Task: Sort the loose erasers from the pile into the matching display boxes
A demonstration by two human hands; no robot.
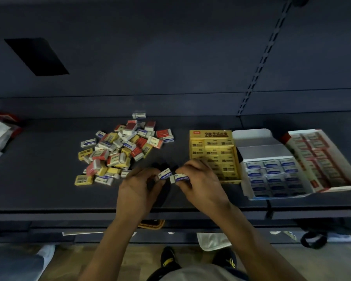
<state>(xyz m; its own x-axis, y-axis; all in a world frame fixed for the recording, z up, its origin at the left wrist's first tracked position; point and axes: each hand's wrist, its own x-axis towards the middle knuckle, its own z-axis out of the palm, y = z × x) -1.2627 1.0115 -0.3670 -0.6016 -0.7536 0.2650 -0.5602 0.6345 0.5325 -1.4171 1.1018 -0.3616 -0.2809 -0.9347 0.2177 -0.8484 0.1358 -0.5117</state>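
A person sorting stock at a dark shelf (49, 189) holds two blue-sleeved erasers at once. The left grip (138, 185) is clamped by the fingertips on one "ERASER"-marked eraser (165, 173), and the right grip (203, 179) is pinched on a second eraser (180, 178). The two pieces are nearly end to end between the hands.

The mixed pile (120, 151) of yellow, red and blue erasers lies just beyond and left of the left grip. The yellow display box (210, 134) sits immediately behind the right grip, the blue box (257, 142) to its right, and the red box (336, 188) farther right still.

The likely hazards:
- **Dropped eraser:** a light fingertip hold could let one fall into the yellow box, which stands between the hands and the matching blue one.
- **Tight fit:** the blue box's rows look closely packed, so a hurried placement could leave an eraser sitting proud or knock its neighbours askew.
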